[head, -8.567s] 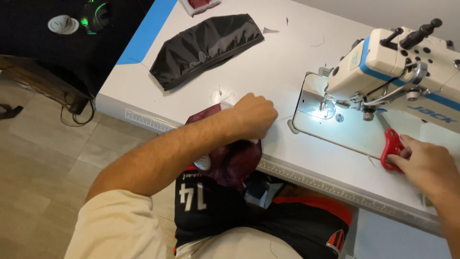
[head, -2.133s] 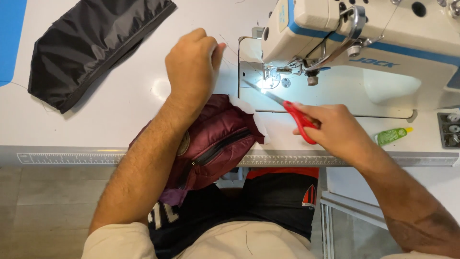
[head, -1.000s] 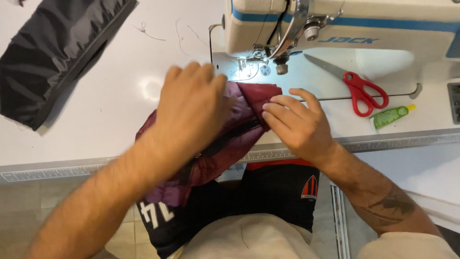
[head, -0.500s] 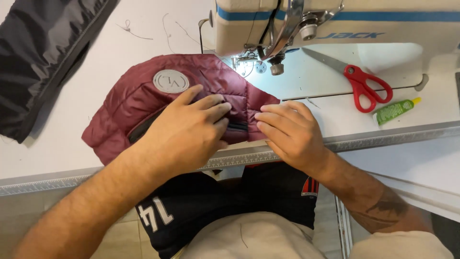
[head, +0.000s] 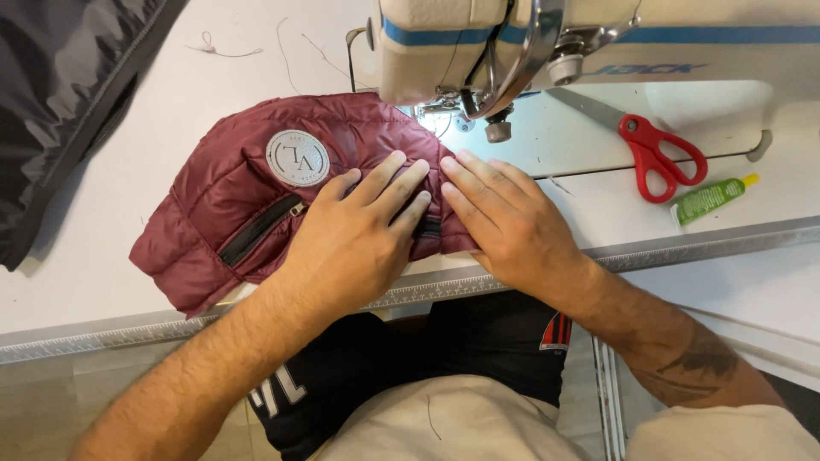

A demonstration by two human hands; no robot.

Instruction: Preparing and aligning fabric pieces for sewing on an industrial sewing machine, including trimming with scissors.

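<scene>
Pressing maroon jacket point(head: 231, 196) with hands point(head: 427, 222).

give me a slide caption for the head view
Both hands, left and right, press a maroon quilted piece flat below the sewing machine; red scissors alongside.

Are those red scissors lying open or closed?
Closed. The red scissors lie flat on the sewing machine bed, blades together as one strip and handle loops side by side, apart from both hands.
</scene>
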